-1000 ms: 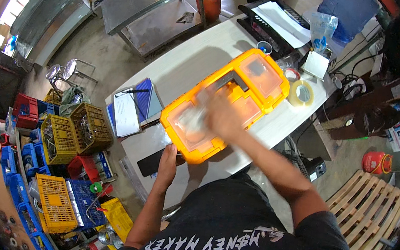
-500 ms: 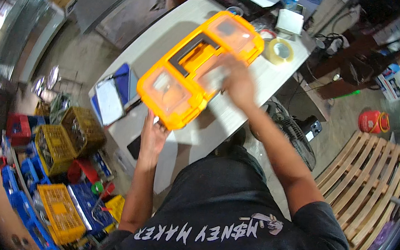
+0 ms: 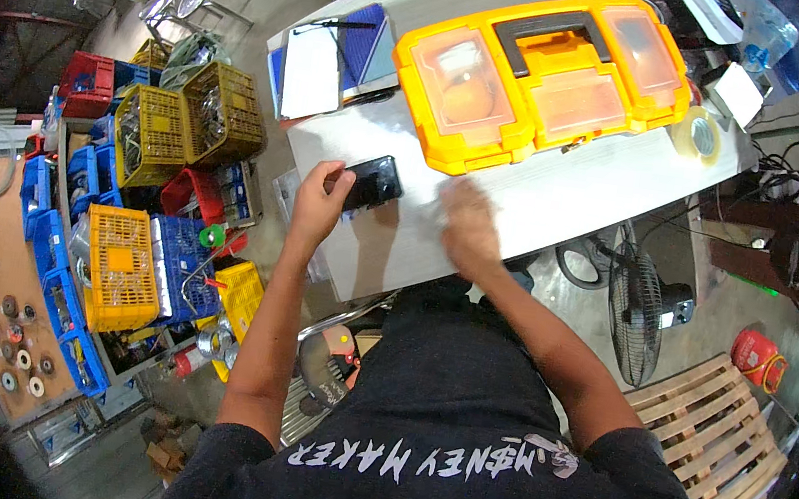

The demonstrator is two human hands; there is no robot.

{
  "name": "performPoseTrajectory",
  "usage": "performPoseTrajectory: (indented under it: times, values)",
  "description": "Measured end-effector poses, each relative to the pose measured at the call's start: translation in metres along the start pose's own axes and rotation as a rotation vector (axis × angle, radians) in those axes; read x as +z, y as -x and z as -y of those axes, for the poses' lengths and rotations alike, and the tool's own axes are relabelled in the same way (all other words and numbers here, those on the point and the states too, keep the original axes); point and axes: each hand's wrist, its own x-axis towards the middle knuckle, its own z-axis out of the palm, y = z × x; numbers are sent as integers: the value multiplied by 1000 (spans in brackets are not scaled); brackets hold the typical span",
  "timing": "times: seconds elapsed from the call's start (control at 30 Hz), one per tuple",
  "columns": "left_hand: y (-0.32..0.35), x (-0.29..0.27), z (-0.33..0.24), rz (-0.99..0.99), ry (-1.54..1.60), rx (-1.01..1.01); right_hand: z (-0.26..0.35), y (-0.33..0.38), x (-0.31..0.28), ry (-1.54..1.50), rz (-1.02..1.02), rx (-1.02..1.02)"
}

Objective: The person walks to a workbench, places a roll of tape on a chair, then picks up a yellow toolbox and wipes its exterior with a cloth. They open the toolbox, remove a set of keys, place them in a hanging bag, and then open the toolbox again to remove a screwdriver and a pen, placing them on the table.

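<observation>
My left hand (image 3: 321,201) has its thumb and fingers closed on the near end of a black smartphone (image 3: 380,182), over the light table. My right hand (image 3: 470,229) is above the table's front edge, just below the toolbox, its fingers smeared by motion; whether it holds anything does not show. An orange toolbox (image 3: 526,130) with a dark grey handle (image 3: 559,30) and clear lid compartments rests on the table ahead of both hands. Some small pale item shows through its left clear lid. Neither hand touches the toolbox.
Left of the toolbox lie a blue folder (image 3: 357,47) and white paper (image 3: 311,76). A tape roll (image 3: 697,137) sits at its right. Yellow crates (image 3: 146,141) and blue bins stand at left. A black fan (image 3: 634,311) and wooden pallet (image 3: 709,432) are at right.
My left hand has let go of the toolbox's lower left corner and taken hold of the phone. My right hand has come off the toolbox toward me. The view has shifted left.
</observation>
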Motion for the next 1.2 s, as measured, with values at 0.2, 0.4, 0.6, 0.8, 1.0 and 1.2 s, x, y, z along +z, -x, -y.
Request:
performPoseTrajectory:
  times: [0.2,0.4,0.6,0.8,1.0,1.2]
  values:
    - [7,-23,32,79,-642,238,-5,-3,-11,-59,186,-414]
    - [-24,-6,45,107,-714,468,-173,10,-113,263,-97,69]
    - [-48,-8,70,104,-666,515,-240,14,-116,196,-381,787]
    - [-78,-12,78,86,-643,379,-63,0,4,-16,-184,248]
    - [-44,-1,-8,85,-447,379,-41,41,-77,-107,-182,-63]
    - [9,42,-133,13,8,653,-92,136,-178,-356,-645,489]
